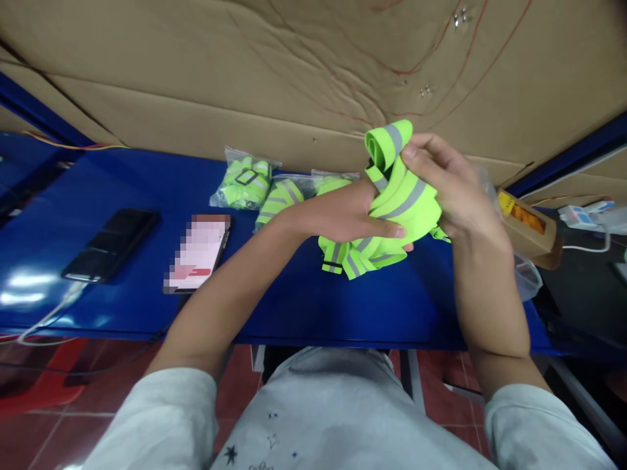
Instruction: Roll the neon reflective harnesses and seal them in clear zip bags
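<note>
Both my hands hold a bundle of neon-yellow reflective strap (pixel 409 199) with grey stripes, raised above the blue table. My left hand (pixel 350 212) is closed around its lower left side, the thumb lying across the front. On the upper right, my right hand (pixel 448 173) pinches the folded strap between thumb and fingers, next to a rolled loop that sticks up. Below the hands, more neon strap (pixel 362 254) with a black buckle rests on the table; whether it joins the held bundle I cannot tell. The fingers behind the bundle are hidden.
Clear plastic bags of folded neon straps (pixel 242 181) lie along the back of the blue table (pixel 294 307). A black phone (pixel 112 245) with a cable and a lit phone (pixel 198 251) are at left. A brown box (pixel 526 225) stands at right; a cardboard wall (pixel 196 72) rises behind.
</note>
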{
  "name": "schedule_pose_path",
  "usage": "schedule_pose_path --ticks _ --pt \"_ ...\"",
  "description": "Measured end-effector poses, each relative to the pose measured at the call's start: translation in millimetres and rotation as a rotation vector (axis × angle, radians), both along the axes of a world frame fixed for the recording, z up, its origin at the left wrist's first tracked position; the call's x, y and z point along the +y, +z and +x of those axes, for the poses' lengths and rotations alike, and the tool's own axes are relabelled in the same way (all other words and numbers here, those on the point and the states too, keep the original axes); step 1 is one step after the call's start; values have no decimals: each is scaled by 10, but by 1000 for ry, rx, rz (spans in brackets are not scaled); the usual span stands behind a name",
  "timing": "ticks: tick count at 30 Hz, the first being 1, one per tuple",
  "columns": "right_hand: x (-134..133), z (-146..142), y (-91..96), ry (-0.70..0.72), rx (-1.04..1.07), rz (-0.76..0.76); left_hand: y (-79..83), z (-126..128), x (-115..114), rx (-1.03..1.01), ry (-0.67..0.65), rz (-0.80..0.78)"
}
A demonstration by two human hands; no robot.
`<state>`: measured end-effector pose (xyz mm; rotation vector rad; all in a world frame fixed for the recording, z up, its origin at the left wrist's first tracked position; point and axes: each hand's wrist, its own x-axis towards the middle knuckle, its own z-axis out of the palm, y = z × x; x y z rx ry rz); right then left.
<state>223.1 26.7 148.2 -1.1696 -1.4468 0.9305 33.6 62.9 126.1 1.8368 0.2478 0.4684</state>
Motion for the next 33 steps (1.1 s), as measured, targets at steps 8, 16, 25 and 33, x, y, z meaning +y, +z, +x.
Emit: schedule_pose_path --ticks 8,16,25,33 --pt "-161 6 72 118 -740 358 4 -31 89 -7 200 -52" --pt "-261 -101 127 2 -699 385 51 -8 -11 -53 -19 -411" --pt "-370 98 304 -133 -535 406 -13 69 -97 9 -92 -529" --pt "-270 250 250 -85 -200 84 -68 67 1 69 24 -159"
